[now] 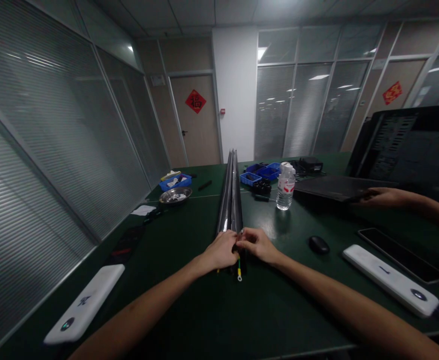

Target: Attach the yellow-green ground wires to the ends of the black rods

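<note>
- Principal object: a pair of long, glossy dark strips lies lengthwise on the dark green tabletop, near ends at the centre and far ends pointing toward the door; this orientation presumably puts one end within easy reach of both hands.
- Left hand: nearly closed, its fingers curled over the near end of the strips, apparently to steady it.
- Right hand: partly closed, thumb and forefinger drawn together at the right edge of the same end, a posture suited to fine work; whether anything is pinched cannot be told.
- Yellow-and-green wire with a metal ring terminal: emerges below the hands toward the near side, its ring free of the fingers.
- Far left: a round, shiny metal bowl stands before a blue plastic tray, probably keeping small parts gathered beside the work.
- Right: a clear plastic water bottle stands upright, apart from the strips; farther right, a co-worker's hand touches a flat dark panel, perhaps supporting its edge.
</note>
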`<action>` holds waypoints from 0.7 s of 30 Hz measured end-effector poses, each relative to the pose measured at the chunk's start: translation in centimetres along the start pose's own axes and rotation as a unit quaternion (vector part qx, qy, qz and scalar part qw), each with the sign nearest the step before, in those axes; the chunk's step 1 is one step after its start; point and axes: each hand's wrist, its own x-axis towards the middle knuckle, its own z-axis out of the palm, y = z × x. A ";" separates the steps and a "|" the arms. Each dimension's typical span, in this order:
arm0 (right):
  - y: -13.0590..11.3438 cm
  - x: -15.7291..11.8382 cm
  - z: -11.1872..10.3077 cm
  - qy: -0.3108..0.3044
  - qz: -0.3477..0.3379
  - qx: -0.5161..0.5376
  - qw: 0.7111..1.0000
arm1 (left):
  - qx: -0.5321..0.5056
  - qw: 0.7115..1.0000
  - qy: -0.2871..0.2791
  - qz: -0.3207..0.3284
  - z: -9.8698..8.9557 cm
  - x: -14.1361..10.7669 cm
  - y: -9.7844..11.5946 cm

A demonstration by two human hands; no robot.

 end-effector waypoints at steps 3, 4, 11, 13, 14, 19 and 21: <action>0.4 0.0 -0.1 0.033 -0.034 -0.043 0.998 | 0.006 1.000 0.005 -0.001 0.2 0.1 -0.1; 0.5 0.0 -0.1 0.043 -0.044 -0.052 0.997 | 0.007 1.000 0.010 -0.005 0.3 0.1 -0.2; -0.2 -0.2 0.0 0.043 -0.052 -0.083 0.994 | -0.021 0.999 0.033 -0.003 1.0 0.2 -1.0; -0.5 -0.2 0.1 0.039 -0.041 -0.077 0.995 | -0.022 0.999 0.034 -0.019 1.1 0.2 -1.1; -0.6 -0.2 0.1 0.037 -0.037 -0.072 0.996 | -0.021 0.999 0.034 -0.026 1.1 0.2 -1.1; -0.1 -0.2 0.1 0.039 -0.034 -0.060 0.997 | -0.031 0.999 0.013 -0.028 0.6 0.1 -0.7; 0.2 -0.1 0.1 0.053 -0.035 -0.069 0.996 | -0.034 0.999 0.008 -0.025 0.3 0.0 -0.3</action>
